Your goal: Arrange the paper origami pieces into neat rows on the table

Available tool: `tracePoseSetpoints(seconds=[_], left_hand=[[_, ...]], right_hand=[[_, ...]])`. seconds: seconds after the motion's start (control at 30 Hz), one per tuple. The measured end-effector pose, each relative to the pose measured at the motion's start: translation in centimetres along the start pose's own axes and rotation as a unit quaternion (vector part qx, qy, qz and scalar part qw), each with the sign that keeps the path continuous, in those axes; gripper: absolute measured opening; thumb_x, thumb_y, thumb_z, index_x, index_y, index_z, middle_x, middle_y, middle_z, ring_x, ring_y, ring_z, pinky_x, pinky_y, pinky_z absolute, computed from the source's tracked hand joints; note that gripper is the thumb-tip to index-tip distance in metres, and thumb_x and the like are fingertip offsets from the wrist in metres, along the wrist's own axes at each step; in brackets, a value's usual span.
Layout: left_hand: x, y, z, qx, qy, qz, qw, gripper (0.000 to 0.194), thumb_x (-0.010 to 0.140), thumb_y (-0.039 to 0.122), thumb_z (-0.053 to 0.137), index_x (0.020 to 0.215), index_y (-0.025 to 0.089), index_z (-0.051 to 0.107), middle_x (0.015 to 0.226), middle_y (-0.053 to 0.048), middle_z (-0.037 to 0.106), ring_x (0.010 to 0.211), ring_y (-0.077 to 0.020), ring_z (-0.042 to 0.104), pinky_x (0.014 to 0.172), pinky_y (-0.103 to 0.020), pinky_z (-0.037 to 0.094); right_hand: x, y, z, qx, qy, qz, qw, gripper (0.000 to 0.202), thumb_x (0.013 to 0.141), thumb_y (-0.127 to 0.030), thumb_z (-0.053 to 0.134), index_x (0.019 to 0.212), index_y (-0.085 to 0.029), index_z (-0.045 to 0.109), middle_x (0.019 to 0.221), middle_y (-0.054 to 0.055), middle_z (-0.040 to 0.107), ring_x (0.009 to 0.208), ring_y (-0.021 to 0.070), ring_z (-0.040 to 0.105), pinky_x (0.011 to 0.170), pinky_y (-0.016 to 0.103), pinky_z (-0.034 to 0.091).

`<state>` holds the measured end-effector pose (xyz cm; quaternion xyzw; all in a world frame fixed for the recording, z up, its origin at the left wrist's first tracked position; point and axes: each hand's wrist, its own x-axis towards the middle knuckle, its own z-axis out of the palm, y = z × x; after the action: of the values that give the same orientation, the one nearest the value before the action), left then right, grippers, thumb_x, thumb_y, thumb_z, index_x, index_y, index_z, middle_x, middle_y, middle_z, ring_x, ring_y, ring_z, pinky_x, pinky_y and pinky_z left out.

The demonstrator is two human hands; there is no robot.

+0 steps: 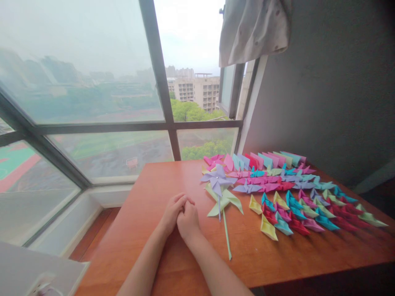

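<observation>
Loosely, my left hand (173, 213) and right hand (188, 221) fold into each other above the desk (138, 205), fingers curled and pressed together, with nothing visible in either grip. Nearest to my right hand, just beyond it toward the desk's right edge, lies a green pinwheel (228, 200), its stick (227, 236) slanting toward the near edge. A purple pinwheel (219, 180) overlaps it on the far side, and a pink pinwheel (212, 161) sits by the far edge.

Farther right, rows of paper boats (295, 212) run toward the right edge, with more folded paper pieces (268, 179) behind them.

I judge the green pinwheel to be very light, its blades soft and easily creased, so a gentle pinch on the stick seems the safest hold. The boats look just as light and crushable; I'd take one by its stiffer folded end, barely squeezing.
</observation>
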<state>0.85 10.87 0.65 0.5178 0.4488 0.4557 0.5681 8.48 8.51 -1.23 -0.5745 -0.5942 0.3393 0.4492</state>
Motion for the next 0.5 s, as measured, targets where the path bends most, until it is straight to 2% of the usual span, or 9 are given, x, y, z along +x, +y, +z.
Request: tracePoseSetpoints(seconds=[0.5], left_hand=[[0.0, 0.01, 0.03, -0.003, 0.004, -0.001, 1.0, 0.028, 0.078, 0.039, 0.063, 0.07, 0.013, 0.07, 0.067, -0.002, 0.064, 0.066, -0.0153, 0.058, 0.062, -0.023, 0.046]], right_hand=[[-0.05, -0.51, -0.36, 0.005, -0.005, 0.009, 1.0, 0.03, 0.083, -0.008, 0.041, 0.097, -0.011, 0.068, 0.092, 0.014, 0.073, 0.09, 0.0244, 0.069, 0.076, 0.03, 0.05]])
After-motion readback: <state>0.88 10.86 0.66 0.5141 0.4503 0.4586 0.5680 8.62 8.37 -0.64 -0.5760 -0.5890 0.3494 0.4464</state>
